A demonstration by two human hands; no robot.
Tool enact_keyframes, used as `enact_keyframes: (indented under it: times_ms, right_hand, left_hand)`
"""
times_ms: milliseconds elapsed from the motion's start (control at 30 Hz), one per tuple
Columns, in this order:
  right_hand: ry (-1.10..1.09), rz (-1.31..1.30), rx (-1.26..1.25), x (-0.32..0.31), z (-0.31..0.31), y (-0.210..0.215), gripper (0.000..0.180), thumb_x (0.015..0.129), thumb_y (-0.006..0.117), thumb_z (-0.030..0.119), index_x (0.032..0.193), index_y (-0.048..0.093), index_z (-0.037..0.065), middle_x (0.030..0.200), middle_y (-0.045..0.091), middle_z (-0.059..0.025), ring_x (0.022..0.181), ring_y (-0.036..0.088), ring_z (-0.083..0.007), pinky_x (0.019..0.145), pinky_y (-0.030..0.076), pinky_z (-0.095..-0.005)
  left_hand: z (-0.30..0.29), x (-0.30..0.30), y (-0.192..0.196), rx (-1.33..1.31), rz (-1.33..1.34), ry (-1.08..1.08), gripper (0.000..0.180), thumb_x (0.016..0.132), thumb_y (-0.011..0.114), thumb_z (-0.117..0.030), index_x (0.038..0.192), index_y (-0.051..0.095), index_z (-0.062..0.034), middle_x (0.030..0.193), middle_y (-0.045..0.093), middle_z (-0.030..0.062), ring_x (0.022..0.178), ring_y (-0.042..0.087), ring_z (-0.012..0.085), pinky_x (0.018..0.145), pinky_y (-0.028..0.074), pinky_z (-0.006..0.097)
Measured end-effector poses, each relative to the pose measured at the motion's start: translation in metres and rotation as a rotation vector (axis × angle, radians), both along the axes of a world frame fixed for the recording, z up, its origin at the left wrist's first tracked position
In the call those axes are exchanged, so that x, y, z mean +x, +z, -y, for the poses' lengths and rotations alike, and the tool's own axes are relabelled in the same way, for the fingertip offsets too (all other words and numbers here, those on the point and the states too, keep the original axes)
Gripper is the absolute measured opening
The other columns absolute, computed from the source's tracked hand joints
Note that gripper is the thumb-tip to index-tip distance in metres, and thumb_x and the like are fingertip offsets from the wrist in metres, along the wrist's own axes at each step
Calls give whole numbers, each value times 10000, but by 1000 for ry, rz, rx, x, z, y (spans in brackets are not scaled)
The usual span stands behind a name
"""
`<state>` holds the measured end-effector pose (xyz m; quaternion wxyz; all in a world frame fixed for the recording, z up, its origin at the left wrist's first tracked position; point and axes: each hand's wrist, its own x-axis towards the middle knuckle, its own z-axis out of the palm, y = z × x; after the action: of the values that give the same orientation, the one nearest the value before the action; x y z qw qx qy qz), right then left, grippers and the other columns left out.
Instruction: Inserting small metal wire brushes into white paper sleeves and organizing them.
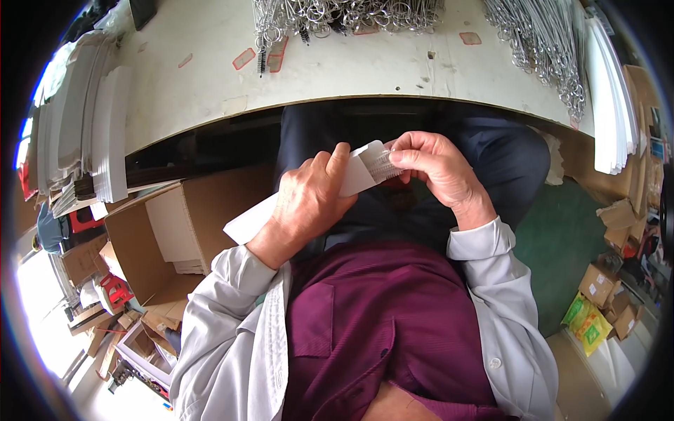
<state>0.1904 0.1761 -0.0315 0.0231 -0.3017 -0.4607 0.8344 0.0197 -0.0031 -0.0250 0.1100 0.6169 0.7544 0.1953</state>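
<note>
Across my lap lies a long, narrow white box, slanting up to the right, with my left hand wrapped round its middle. Its upper right end is open, and a flap stands up there. Out of that end sticks a pale, finely ridged bundle; its exact kind is too small to tell. The fingers of my right hand are pinched together on the outer end of this bundle.
Over my knees runs the edge of a pale worktable. Wire-handled brushes lie at its back, with more looped wire pieces at right. Flat white cartons stand at left, others at right. An open cardboard box sits left.
</note>
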Motion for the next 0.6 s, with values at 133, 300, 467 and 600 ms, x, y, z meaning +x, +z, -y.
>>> enact_keyframes:
  times_ms: [133, 300, 467, 600]
  right_hand:
    - [-47, -51, -187, 3, -7, -8, 102, 918, 670, 174, 897, 687, 75, 992, 703, -33, 777, 592, -90, 675, 466, -243]
    - [-120, -81, -310, 8, -8, -18, 124, 930, 655, 178, 884, 677, 65, 1003, 711, -68, 754, 591, -113, 656, 468, -262]
    - [-157, -84, -313, 11, -9, -22, 187, 962, 657, 206, 858, 682, 52, 1039, 722, -127, 734, 598, -142, 632, 475, -275]
    - [-133, -51, -274, 8, -9, -12, 216, 975, 660, 222, 849, 688, 49, 1017, 724, -107, 732, 599, -126, 618, 473, -270]
  left_hand:
    - [0, 1, 0, 19, 8, -31, 667, 712, 832, -158, 1295, 539, -22, 831, 631, 123, 702, 682, 307, 597, 564, 411]
    - [0, 0, -1, 17, 5, -43, 662, 715, 831, -163, 1293, 542, -20, 835, 632, 121, 706, 681, 306, 600, 563, 410]
    - [1, 0, -3, 28, -4, -82, 665, 732, 809, -175, 1298, 509, 2, 819, 586, 109, 699, 662, 278, 585, 560, 402]
    - [3, -1, -6, 17, -4, -83, 676, 732, 812, -176, 1307, 505, 4, 822, 586, 110, 702, 661, 280, 583, 558, 403]
